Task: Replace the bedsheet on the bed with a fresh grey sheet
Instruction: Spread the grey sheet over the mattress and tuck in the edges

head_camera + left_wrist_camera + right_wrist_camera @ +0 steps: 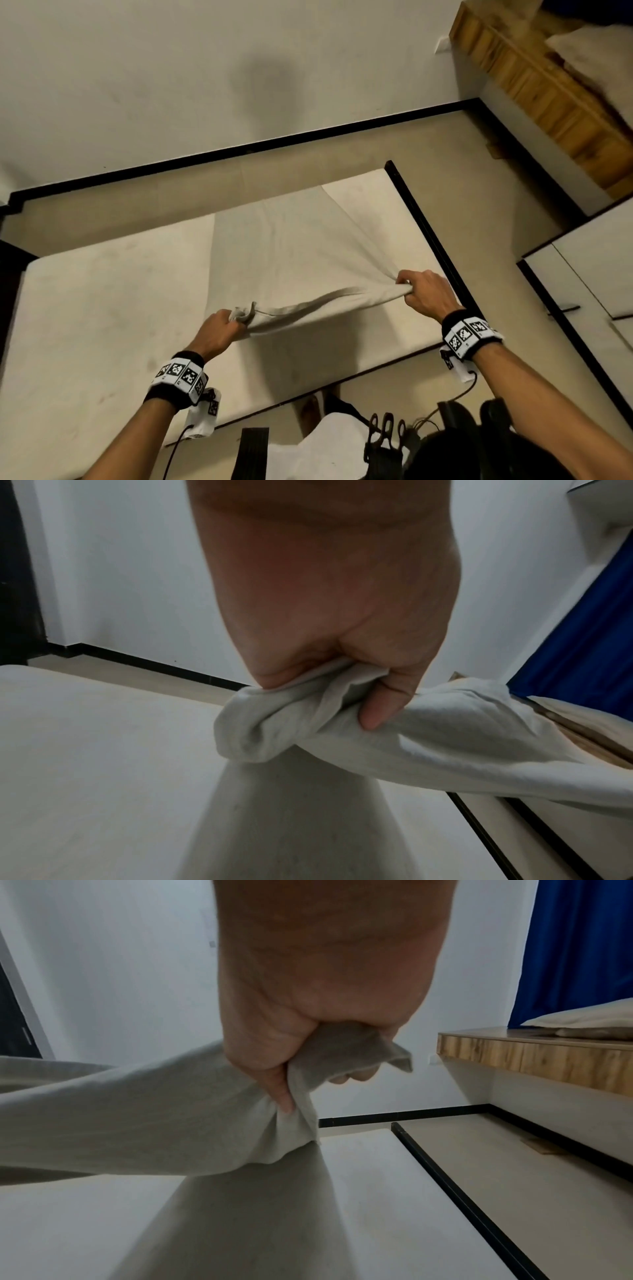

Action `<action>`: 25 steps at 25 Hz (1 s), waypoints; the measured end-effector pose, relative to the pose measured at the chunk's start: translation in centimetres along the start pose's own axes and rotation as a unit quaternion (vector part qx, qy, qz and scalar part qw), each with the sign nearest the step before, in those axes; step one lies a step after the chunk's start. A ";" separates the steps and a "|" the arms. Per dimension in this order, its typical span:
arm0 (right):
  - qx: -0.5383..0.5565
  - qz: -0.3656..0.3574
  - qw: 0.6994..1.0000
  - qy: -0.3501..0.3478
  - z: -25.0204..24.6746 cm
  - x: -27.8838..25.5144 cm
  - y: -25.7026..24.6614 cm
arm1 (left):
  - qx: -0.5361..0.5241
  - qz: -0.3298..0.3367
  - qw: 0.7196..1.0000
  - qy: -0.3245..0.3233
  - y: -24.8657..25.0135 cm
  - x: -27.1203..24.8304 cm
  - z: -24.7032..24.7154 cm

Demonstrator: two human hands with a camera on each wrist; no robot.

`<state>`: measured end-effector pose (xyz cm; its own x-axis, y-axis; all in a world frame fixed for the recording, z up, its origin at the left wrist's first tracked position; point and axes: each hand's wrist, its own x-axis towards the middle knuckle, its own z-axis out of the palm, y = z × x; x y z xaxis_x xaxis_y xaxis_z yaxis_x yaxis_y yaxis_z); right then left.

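A pale grey sheet [291, 246] is stretched out over the bare white mattress [102, 308], its far end lying flat and its near edge lifted. My left hand [222, 329] grips one bunched corner of the grey sheet [308, 723] with curled fingers. My right hand [421, 291] clenches the other corner of the grey sheet [171, 1110] in a fist. The near edge sags between my left hand [335, 647] and my right hand [325, 1031], a little above the mattress.
The bed's black frame edge [428, 233] runs along the right side, with beige floor [479, 171] beyond. A wooden shelf [541, 96] carrying a pillow [582, 1020] juts from the right wall. A white cabinet [589, 274] stands at the right. A blue curtain [582, 947] hangs behind.
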<state>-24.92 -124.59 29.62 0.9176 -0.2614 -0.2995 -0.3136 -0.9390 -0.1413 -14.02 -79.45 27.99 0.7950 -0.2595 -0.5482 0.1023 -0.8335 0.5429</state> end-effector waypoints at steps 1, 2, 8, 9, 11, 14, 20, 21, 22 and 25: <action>-0.013 0.003 1.000 0.004 -0.1 -0.8 -0.1 | -0.012 0.002 1.000 0.004 -0.3 -0.6 0.1; -0.025 0.004 1.000 0.007 -0.2 -1.6 -0.1 | -0.032 0.004 0.999 0.010 -0.8 -1.4 0.5; -0.067 0.004 0.997 -0.028 1.9 -7.0 0.0 | -0.048 -0.026 0.997 -0.061 -3.4 -6.8 4.9; -0.071 0.005 0.997 -0.039 2.6 -8.0 0.3 | -0.041 -0.036 0.996 -0.075 -3.9 -7.6 5.8; -0.077 0.013 0.995 -0.067 3.9 -9.7 1.2 | -0.043 -0.043 0.993 -0.097 -4.7 -8.7 7.6; -0.081 0.019 0.992 -0.092 6.0 -11.6 2.3 | -0.041 -0.031 0.993 -0.110 -4.8 -10.0 9.4; -0.092 -0.004 0.990 -0.104 9.3 -12.7 2.4 | 0.020 -0.065 0.995 -0.077 -6.8 -11.3 12.6; -0.094 -0.009 0.990 -0.110 9.8 -12.8 2.6 | 0.022 -0.071 0.995 -0.070 -7.2 -11.6 13.4; -0.095 -0.014 0.989 -0.114 10.3 -13.0 2.7 | 0.031 -0.077 0.995 -0.062 -7.4 -11.9 13.9; -0.095 -0.028 0.985 -0.144 11.9 -13.5 3.7 | 0.057 -0.102 0.992 -0.043 -7.8 -12.8 16.5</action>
<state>-41.36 -121.83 21.91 0.8160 -0.1599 -0.5555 -0.1882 -0.9821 0.0063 -34.84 -77.69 20.29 0.7105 -0.1167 -0.6940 0.1829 -0.9216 0.3423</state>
